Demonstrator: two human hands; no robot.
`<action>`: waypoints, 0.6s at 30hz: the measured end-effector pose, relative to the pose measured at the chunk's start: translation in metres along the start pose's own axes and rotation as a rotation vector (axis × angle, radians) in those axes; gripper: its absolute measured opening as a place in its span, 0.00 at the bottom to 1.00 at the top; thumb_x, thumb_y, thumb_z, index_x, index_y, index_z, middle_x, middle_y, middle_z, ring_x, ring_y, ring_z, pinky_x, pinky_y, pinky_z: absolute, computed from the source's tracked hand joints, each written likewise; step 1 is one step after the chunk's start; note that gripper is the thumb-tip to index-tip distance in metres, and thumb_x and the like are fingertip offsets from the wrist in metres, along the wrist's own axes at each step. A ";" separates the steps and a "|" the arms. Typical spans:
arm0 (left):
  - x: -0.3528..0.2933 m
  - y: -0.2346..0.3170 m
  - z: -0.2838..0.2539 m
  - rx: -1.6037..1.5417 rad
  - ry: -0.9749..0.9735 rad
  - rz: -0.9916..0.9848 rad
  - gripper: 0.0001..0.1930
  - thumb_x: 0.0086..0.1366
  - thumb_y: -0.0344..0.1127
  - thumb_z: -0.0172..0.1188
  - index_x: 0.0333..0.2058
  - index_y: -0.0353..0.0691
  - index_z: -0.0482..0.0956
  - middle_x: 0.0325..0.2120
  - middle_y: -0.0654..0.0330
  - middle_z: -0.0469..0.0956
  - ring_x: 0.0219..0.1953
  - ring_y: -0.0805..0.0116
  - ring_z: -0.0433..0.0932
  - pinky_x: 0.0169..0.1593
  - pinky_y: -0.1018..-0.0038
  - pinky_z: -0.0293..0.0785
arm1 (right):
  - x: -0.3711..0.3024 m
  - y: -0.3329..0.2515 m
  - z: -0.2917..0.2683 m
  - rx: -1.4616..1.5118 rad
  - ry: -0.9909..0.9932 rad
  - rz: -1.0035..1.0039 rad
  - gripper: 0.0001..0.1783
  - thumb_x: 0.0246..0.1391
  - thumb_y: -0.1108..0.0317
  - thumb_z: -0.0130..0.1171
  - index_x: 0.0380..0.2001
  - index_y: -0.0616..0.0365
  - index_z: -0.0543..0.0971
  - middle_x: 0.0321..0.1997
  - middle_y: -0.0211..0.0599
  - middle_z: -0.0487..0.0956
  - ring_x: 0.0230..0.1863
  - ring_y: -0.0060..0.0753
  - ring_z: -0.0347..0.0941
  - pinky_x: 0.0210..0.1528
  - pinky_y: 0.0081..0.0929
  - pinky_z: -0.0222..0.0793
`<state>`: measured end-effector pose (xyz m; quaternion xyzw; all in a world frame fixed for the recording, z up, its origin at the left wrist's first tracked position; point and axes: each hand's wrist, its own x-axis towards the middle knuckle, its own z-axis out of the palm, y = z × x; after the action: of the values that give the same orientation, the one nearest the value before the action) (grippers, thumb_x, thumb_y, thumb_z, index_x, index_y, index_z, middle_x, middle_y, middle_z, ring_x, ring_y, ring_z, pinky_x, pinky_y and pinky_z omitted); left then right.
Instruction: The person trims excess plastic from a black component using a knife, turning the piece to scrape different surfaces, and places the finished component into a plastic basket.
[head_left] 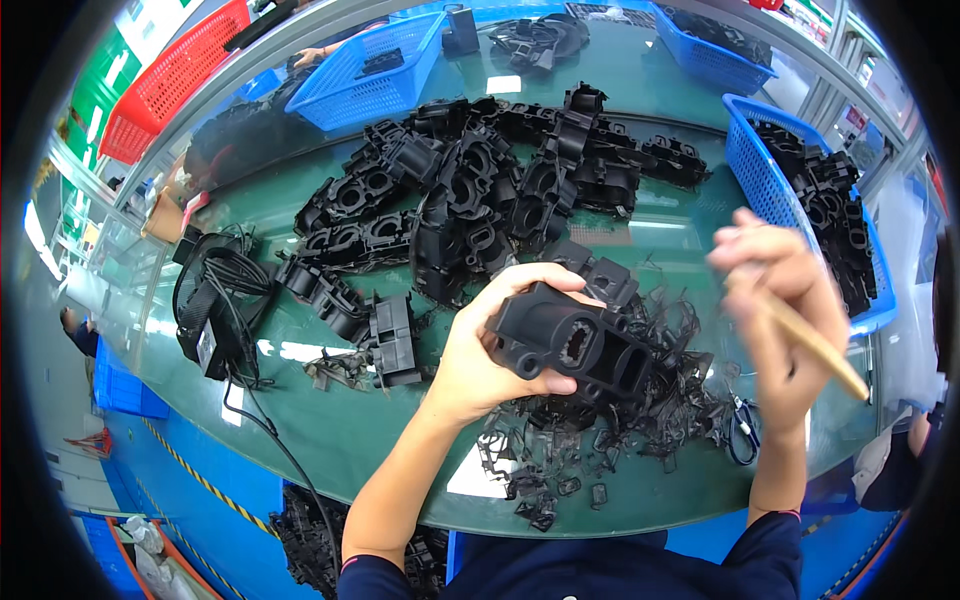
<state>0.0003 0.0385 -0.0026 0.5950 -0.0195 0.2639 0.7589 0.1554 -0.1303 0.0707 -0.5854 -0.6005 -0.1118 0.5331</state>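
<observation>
My left hand is closed around a black plastic housing, held above the table with its oval and squarish openings facing up and to the right. To the right, apart from the housing, my right hand is raised and slightly blurred. Its fingers wrap a tool with a slim tan wooden handle; the tool's other end cannot be made out. Below the housing lies a heap of thin black plastic scraps. Beyond my hands, a large pile of black plastic housings spreads over the green tabletop.
A blue basket of black parts stands at the right, near my right hand. Small cutters lie by the scraps. A coiled black cable sits at the left. More blue baskets are at the back, behind a metal rail.
</observation>
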 end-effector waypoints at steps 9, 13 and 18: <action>-0.002 0.000 0.004 0.221 -0.063 0.090 0.35 0.34 0.26 0.74 0.46 0.35 0.71 0.43 0.57 0.74 0.47 0.68 0.73 0.52 0.71 0.68 | -0.008 -0.017 0.025 0.168 -0.336 0.009 0.10 0.40 0.71 0.66 0.24 0.54 0.73 0.32 0.37 0.82 0.45 0.42 0.72 0.59 0.48 0.55; -0.002 0.002 0.004 0.229 -0.064 0.080 0.34 0.34 0.27 0.74 0.46 0.36 0.72 0.45 0.58 0.72 0.47 0.69 0.72 0.53 0.72 0.68 | -0.007 -0.017 0.025 0.189 -0.362 0.057 0.10 0.38 0.71 0.66 0.23 0.53 0.74 0.30 0.36 0.82 0.45 0.42 0.72 0.58 0.48 0.55; -0.001 0.003 0.004 0.245 -0.080 0.096 0.34 0.34 0.27 0.74 0.45 0.36 0.73 0.45 0.58 0.72 0.49 0.69 0.71 0.54 0.72 0.66 | -0.007 -0.017 0.025 0.218 -0.369 0.085 0.09 0.37 0.72 0.67 0.21 0.54 0.74 0.30 0.37 0.82 0.46 0.42 0.72 0.58 0.48 0.55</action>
<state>-0.0011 0.0348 0.0010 0.6917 -0.0460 0.2764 0.6656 0.1263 -0.1202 0.0633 -0.5595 -0.6714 0.0855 0.4784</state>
